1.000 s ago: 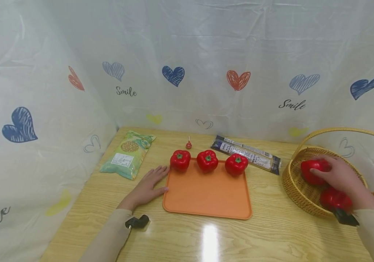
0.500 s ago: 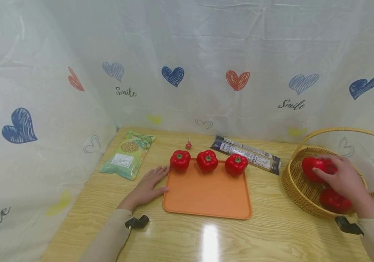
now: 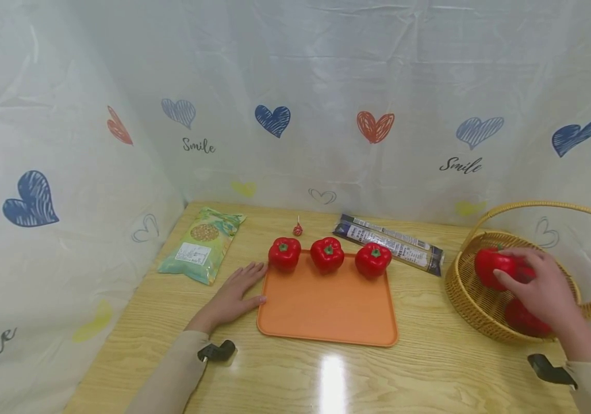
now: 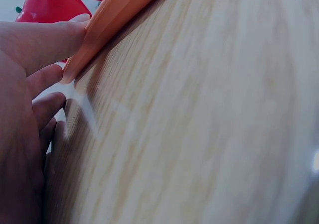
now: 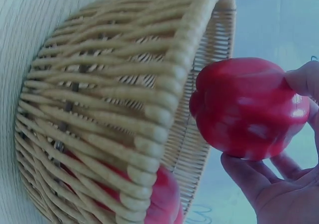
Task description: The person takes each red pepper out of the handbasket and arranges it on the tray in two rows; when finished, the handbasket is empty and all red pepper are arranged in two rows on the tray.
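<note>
My right hand [image 3: 544, 287] grips a red bell pepper [image 3: 494, 269] between thumb and fingers, over the mouth of a wicker basket [image 3: 468, 305]. The right wrist view shows the held pepper [image 5: 246, 109] at rim height, apart from the rim. Lower in the basket lies another red pepper [image 3: 523, 319], partly hidden by the hand; more red shows behind my fingers. My left hand [image 3: 230, 296] rests on the table with straight fingers, thumb and fingertips at the left edge of an orange tray [image 3: 326, 313]. Three red bell peppers [image 3: 327, 255] stand in a row along the tray's far edge.
A green-and-yellow bag [image 3: 204, 244] lies at the back left of the table. Behind the tray are a small lollipop [image 3: 298, 230] and a long dark packet [image 3: 391, 243]. The basket's tall handle [image 3: 549, 204] arches over its far side. A patterned curtain hangs behind.
My right hand has raised the bell pepper out of the basket's depth and turned it so its green stem shows. The left hand, the tray and its peppers have stayed put.
</note>
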The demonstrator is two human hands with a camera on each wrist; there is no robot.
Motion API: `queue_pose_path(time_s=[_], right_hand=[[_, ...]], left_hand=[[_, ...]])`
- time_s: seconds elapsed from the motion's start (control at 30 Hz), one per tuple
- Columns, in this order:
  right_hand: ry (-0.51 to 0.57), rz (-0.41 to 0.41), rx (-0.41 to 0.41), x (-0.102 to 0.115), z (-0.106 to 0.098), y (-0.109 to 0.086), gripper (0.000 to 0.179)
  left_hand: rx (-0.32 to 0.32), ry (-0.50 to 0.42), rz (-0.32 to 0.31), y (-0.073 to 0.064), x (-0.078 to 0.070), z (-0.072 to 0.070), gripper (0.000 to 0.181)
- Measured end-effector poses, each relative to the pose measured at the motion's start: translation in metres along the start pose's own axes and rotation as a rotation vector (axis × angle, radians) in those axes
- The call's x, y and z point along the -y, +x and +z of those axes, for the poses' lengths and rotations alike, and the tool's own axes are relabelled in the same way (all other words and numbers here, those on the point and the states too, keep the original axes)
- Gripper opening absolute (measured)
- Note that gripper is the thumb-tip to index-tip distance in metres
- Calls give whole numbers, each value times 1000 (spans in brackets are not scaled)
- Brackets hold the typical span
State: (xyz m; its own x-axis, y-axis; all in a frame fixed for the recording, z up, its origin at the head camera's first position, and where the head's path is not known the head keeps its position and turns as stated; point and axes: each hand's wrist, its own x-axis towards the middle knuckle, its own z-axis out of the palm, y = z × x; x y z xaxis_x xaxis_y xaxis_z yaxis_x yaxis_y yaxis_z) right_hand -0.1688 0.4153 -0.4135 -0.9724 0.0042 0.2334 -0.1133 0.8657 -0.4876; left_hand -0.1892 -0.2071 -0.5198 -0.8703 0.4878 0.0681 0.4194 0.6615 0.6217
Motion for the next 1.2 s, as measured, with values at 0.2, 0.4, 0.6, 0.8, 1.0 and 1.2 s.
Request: queue_pose_path(time_s=[0.2,0.4,0.6,0.8,1.0,1.2], right_hand=[[3,-6,-12,5,1,-5,43],[12,-10,-14,13,0,-9,45],[44,-53,-63,21,1,-11,43],[130,-89,-83,29,4,-15,43],[184,-97,-84,35,9,-19,44],[265,-134,-74,43,17,-21,46]], left_hand=[[-7,-3,0,0,1,1,75],[-15,-4,6,0,1,1,74],[-4,1,-3,0,1,1,75],[-5,2,-5,0,1,1,75],[-7,-5,-1,0,0,0,74],[-5,-7,-1,0,0,0,74]])
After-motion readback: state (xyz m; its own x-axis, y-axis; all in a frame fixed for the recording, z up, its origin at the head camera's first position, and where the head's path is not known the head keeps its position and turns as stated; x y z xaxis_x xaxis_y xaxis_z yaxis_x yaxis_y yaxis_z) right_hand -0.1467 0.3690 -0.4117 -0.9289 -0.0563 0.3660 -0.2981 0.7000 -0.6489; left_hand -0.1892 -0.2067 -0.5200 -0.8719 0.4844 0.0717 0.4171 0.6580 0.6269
